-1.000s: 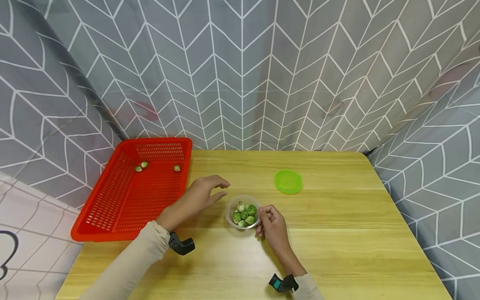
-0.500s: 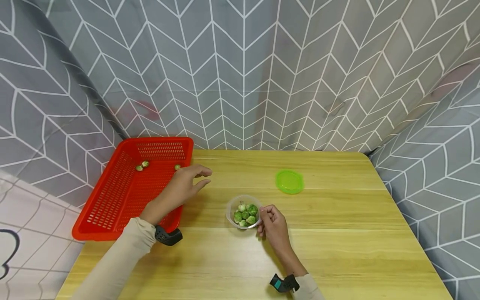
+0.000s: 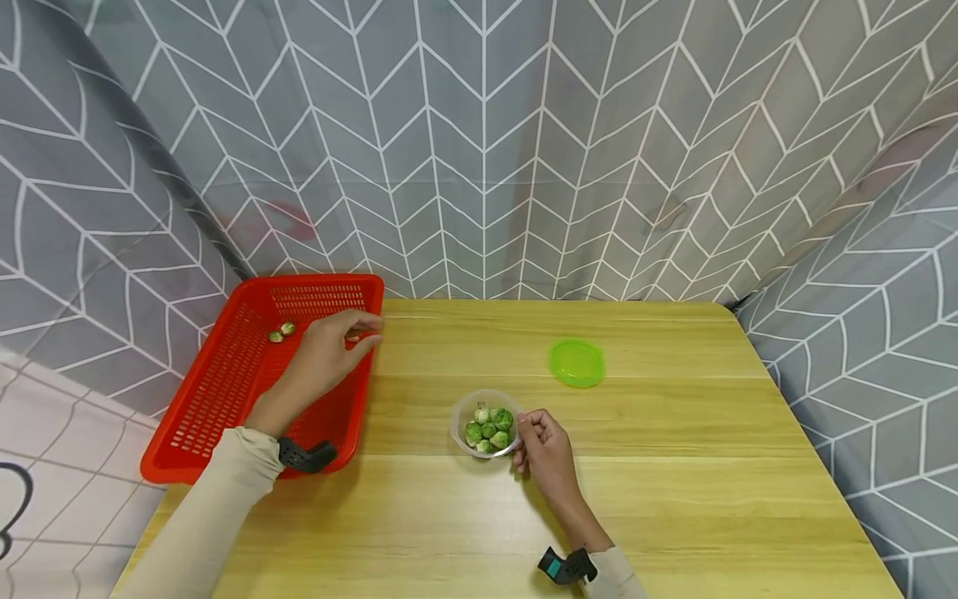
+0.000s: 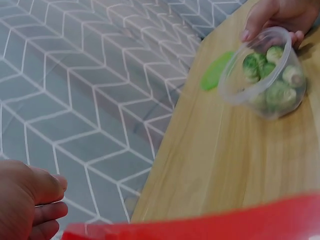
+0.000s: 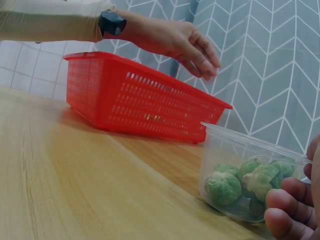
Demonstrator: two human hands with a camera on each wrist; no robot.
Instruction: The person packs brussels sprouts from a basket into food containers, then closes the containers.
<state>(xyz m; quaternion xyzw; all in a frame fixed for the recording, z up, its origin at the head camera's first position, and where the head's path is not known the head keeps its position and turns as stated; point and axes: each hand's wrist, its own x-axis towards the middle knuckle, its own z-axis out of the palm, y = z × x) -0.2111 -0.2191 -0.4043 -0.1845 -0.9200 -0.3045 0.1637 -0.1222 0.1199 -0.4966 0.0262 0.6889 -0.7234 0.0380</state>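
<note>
My left hand (image 3: 320, 356) hangs over the right part of the red basket (image 3: 254, 449), fingers and thumb apart with nothing between them. Beneath the fingers a Brussels sprout (image 3: 353, 337) is mostly hidden. Two more sprouts (image 3: 282, 332) lie near the basket's back left. With thumb and fingers, my right hand (image 3: 549, 457) pinches the rim of a clear round tub (image 3: 458, 433), which stands on the table holding several green sprouts (image 3: 489, 430). In the right wrist view, my left hand (image 5: 175, 42) is above the basket's rim (image 5: 165, 75).
A bright green lid (image 3: 576, 363) lies on the wooden table (image 3: 674, 433), behind and right of the tub. Grey patterned curtains (image 3: 479, 166) stand along the table's back and right side. The basket occupies the table's left part.
My left hand has moved left, from beside the tub to over the basket. The right hand has kept its pinch on the tub's rim, and the tub has stayed in place.
</note>
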